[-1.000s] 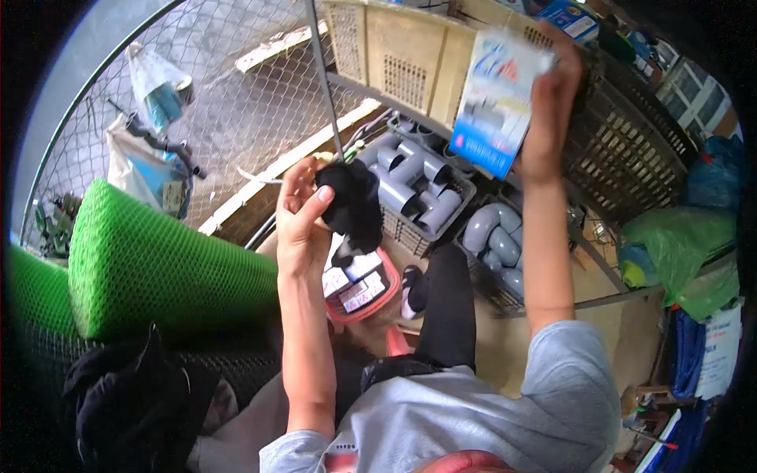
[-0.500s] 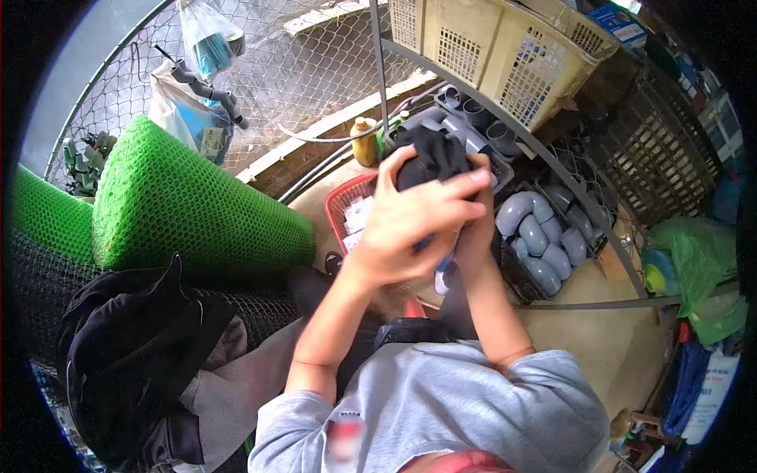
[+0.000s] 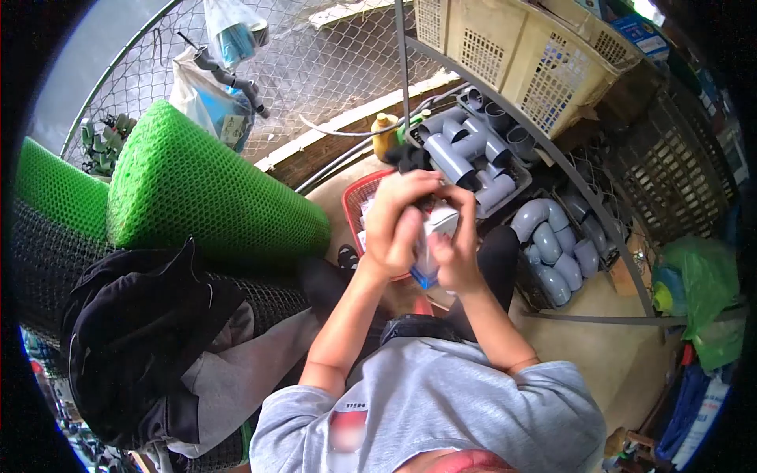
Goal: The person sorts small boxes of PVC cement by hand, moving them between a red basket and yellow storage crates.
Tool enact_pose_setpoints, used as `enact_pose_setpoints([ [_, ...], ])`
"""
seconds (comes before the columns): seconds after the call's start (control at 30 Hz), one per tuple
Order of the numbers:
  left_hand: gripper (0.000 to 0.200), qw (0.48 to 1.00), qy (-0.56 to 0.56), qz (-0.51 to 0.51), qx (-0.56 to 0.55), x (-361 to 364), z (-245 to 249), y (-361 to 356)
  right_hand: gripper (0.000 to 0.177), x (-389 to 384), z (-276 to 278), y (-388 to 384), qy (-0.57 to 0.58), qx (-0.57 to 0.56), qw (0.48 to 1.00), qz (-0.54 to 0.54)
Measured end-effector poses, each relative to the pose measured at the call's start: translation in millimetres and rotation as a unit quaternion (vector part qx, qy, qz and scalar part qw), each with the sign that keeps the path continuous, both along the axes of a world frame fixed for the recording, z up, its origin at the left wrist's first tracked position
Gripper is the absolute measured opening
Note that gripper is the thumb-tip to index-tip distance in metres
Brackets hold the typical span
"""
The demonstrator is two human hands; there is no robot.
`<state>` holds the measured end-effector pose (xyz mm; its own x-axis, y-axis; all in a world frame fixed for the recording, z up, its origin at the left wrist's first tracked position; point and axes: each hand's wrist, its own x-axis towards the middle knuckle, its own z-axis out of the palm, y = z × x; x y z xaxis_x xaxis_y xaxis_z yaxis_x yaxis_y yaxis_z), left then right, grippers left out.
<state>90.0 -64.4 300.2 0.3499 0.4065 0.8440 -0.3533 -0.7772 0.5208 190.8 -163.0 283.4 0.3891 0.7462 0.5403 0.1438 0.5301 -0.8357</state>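
Observation:
My left hand (image 3: 392,229) and my right hand (image 3: 460,256) are close together in front of my chest, both wrapped round a small white box (image 3: 443,221) with a blue end. The box is tilted and partly covered by my fingers. Just beyond the left fingers a black, cloth-like thing (image 3: 408,158) shows; whether the hand grips it I cannot make out. Under the hands stands a red basket (image 3: 354,194) with white packets in it, largely covered by my left hand.
Grey pipe fittings (image 3: 451,160) fill a crate ahead, and grey elbows (image 3: 544,244) lie in another at right. Green mesh rolls (image 3: 213,197) and a black jacket (image 3: 126,339) are at left. A metal bar (image 3: 544,146) crosses beside a cream crate (image 3: 505,59).
Both hands have come down and nearer my body. The black thing, earlier large between the hands, now shows only beyond them, and the white box has come into view.

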Motion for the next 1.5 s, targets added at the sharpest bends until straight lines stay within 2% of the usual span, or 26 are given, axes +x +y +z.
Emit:
enact_pose_setpoints([
  [0.07, 0.032, 0.976, -0.055, 0.002, -0.213, 0.5, -8.8, 0.2, 0.101, -8.3, 5.4, 6.4, 0.024, 0.034, 0.999, 0.027],
  [0.13, 0.031, 0.92, -0.169, -0.018, -0.352, -1.2, -10.0, 3.0, 0.111, -8.5, 1.4, 10.4, -0.009, 0.04, 0.999, 0.034],
  [0.2, 0.033, 0.923, -0.216, 0.019, -0.319, -9.6, 11.9, -3.5, 0.116, -3.3, -6.4, 10.6, -0.019, 0.004, 0.999, 0.033],
  [0.27, 0.041, 0.972, -0.106, -0.045, -0.207, -27.5, 20.2, -5.7, 0.116, 1.7, -9.3, 5.4, -0.057, -0.07, 0.996, 0.026],
  [0.3, 0.048, 0.987, 0.072, -0.09, -0.116, -40.0, 35.1, -5.2, 0.116, -2.5, -14.6, 11.3, -0.01, -0.018, 0.999, 0.041],
  [0.33, 0.04, 0.98, 0.169, -0.087, -0.054, -41.6, 49.7, -16.6, 0.116, 9.1, -10.6, 0.8, -0.167, -0.051, 0.984, -0.041],
  [0.4, 0.028, 0.982, 0.179, -0.058, 0.016, -35.0, 36.1, -11.6, 0.114, 3.3, -3.9, 3.4, -0.113, -0.011, 0.993, -0.028],
  [0.53, 0.019, 0.972, 0.189, 0.057, -0.124, -51.2, 0.1, 26.8, 0.095, 2.0, -7.4, -14.6, 0.053, -0.006, 0.999, 0.01],
  [0.6, 0.018, 0.963, 0.09, 0.079, -0.24, -54.1, -8.4, 27.8, 0.087, 10.3, 0.1, -17.9, 0.09, -0.006, 0.996, -0.01],
  [0.67, 0.02, 0.935, -0.084, -0.024, -0.343, -45.6, -11.4, 12.5, 0.053, 24.2, -11.6, -13.6, 0.123, -0.035, 0.992, 0.002],
  [0.73, 0.031, 0.969, -0.054, -0.011, -0.242, -29.8, -10.8, -7.8, 0.042, 20.7, -13.2, -3.6, 0.265, -0.032, 0.962, 0.059],
  [0.77, 0.033, 0.988, 0.063, -0.005, -0.145, -29.6, -10.1, -18.2, 0.043, 11.9, -12.3, 6.1, 0.278, 0.004, 0.96, 0.042],
  [0.87, 0.041, 0.976, 0.118, -0.033, -0.18, -19.6, -7.3, -60.1, 0.061, 32.7, -21.3, 16.3, 0.427, -0.032, 0.894, 0.13],
  [0.9, 0.04, 0.977, 0.144, -0.068, -0.14, -23.2, -12.1, -60.8, 0.07, 36.5, -14.1, 18.3, 0.454, -0.027, 0.881, 0.131],
  [0.93, 0.045, 0.974, 0.163, -0.115, -0.105, -26.8, -15.6, -64.1, 0.073, 38.4, -7.9, 8.6, 0.519, -0.015, 0.808, 0.278],
  [1.03, 0.052, 0.965, 0.204, -0.153, 0.056, -30.1, -0.5, -53.0, 0.076, 29.9, -34.6, 9.1, 0.537, -0.079, 0.789, 0.287],
  [1.07, 0.047, 0.966, 0.201, -0.161, 0.038, -29.9, 6.5, -45.0, 0.071, 18.9, -46.1, 11.3, 0.498, -0.057, 0.802, 0.324],
  [1.13, 0.042, 0.972, 0.161, -0.144, -0.094, -26.1, 2.3, -34.0, 0.065, 12.0, -93.0, -0.8, 0.281, -0.075, 0.944, 0.155],
  [1.17, 0.041, 0.977, 0.146, -0.111, -0.109, -22.2, -3.5, -27.8, 0.061, -7.9, -25.9, -6.5, 0.353, -0.042, 0.907, 0.227],
  [1.2, 0.047, 0.972, 0.124, -0.1, -0.174, -17.0, -13.2, -30.1, 0.064, -16.7, -28.0, -1.8, 0.464, -0.024, 0.851, 0.244],
  [1.27, 0.054, 0.953, 0.071, -0.128, -0.265, -5.8, -33.2, -39.5, 0.067, -6.8, -52.0, -8.8, 0.313, -0.062, 0.941, 0.116],
  [1.3, 0.059, 0.952, 0.077, -0.125, -0.267, -7.9, -41.1, -44.2, 0.066, -6.5, -58.4, -0.7, 0.469, -0.051, 0.863, 0.179],
  [1.33, 0.059, 0.95, 0.088, -0.119, -0.274, -10.9, -47.1, -53.2, 0.062, 1.7, -80.0, -0.1, 0.259, -0.087, 0.961, -0.034],
  [1.4, 0.059, 0.958, 0.163, -0.087, -0.22, -19.2, -49.8, -68.8, 0.06, 7.2, -106.5, -7.2, 0.159, -0.072, 0.975, -0.136],
  [1.47, 0.057, 0.959, 0.161, -0.089, -0.214, -22.6, -61.0, -74.7, 0.061, 12.9, -113.6, -21.5, 0.053, -0.124, 0.986, -0.1],
  [1.5, 0.057, 0.958, 0.16, -0.091, -0.22, -24.6, -68.9, -71.6, 0.062, 9.2, -123.7, -24.9, 0.236, -0.123, 0.964, -0.001],
])
